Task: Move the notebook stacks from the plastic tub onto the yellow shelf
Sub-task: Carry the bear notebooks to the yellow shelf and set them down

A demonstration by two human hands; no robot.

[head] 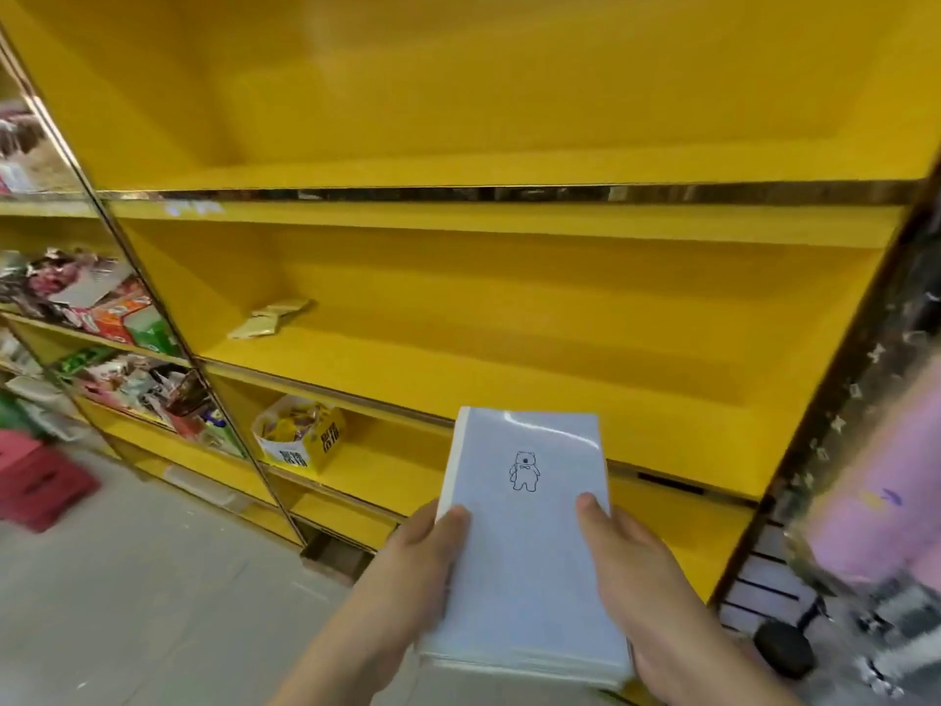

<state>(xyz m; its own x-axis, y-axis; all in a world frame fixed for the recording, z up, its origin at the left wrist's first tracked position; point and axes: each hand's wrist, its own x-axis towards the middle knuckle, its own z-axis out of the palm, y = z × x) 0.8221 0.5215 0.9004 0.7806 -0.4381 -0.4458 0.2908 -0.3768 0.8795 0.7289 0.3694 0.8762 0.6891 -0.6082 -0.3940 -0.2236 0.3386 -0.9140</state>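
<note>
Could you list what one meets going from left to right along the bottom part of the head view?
Red crate → yellow snack box on a lower shelf → left hand → notebook stack held by both hands → right hand → black round object on the floor.

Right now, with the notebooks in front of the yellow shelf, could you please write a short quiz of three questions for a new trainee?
1. True or false: the notebook stack already lies on the yellow shelf.
2. What is drawn on the top cover of the stack? A) a star B) a small bear C) a flower
3. Fill in: the stack is held by ____ hands.

Key
1. False: the left hand and right hand hold it in the air before the shelf.
2. B
3. both: one hand grips each side, thumbs on top.
</note>
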